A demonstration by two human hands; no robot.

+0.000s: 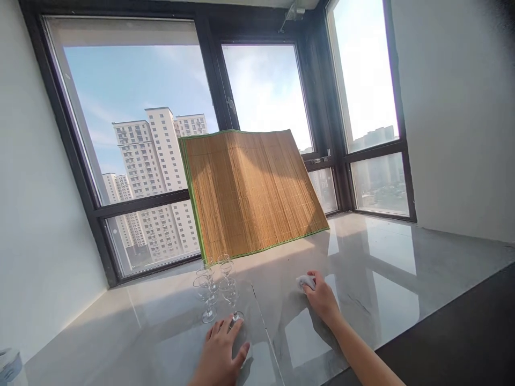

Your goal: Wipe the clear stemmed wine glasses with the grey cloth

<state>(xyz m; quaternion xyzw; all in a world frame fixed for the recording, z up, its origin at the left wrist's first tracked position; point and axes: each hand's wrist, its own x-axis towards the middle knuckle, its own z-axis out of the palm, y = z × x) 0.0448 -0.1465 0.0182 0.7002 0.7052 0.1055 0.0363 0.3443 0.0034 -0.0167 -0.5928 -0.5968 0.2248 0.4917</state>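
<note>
My left hand [220, 351] rests on the grey stone sill [382, 279] with its fingers around the base of the nearest small stemmed glass [233, 300]. Several more clear stemmed glasses [206, 292] stand in a cluster just beyond it. My right hand [321, 298] lies further right on the sill, closed on a small white cloth [302, 282] that it presses onto the stone.
A bamboo mat [251, 190] with green edging leans against the window behind the glasses. Dark-framed windows [213, 80] run along the back and right. White walls stand left and right. A white and blue object [10, 364] sits at the bottom left corner.
</note>
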